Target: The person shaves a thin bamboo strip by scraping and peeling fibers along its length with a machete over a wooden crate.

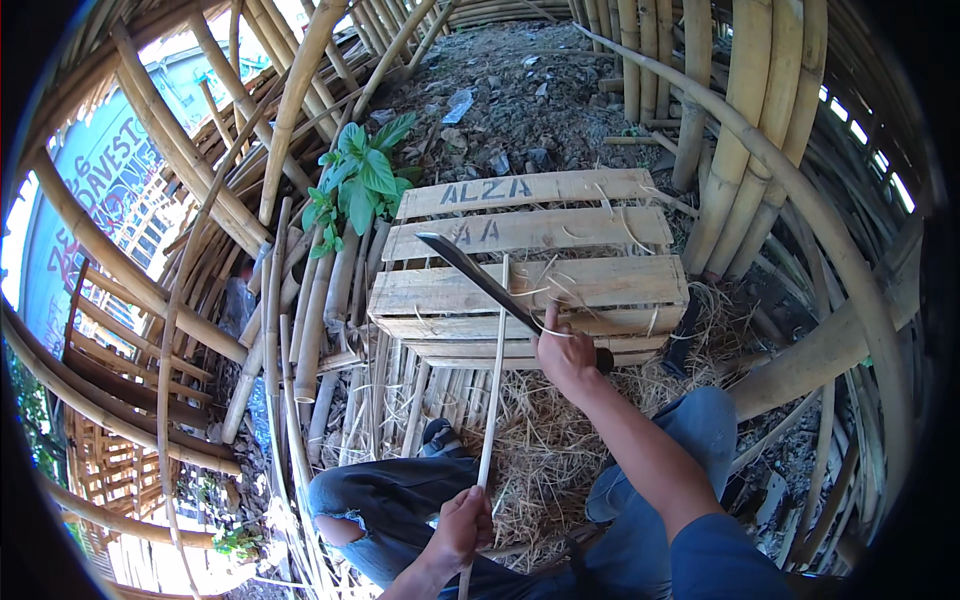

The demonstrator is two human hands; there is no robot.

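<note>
My left hand is closed round the lower part of a long, pale bamboo strip, which rises upright between my knees to the crate's top. My right hand grips a machete, its forefinger stretched out and a dark handle end showing beside the wrist. The dark blade slants up to the left and crosses the strip near its upper end; whether they touch I cannot tell. Beneath the blade is a slatted wooden crate with thin, curled shavings on its slats.
Shavings litter the ground between my legs. Bamboo poles lie at the left beside a green leafy plant. Thick upright bamboo posts and a long bent pole stand at the right.
</note>
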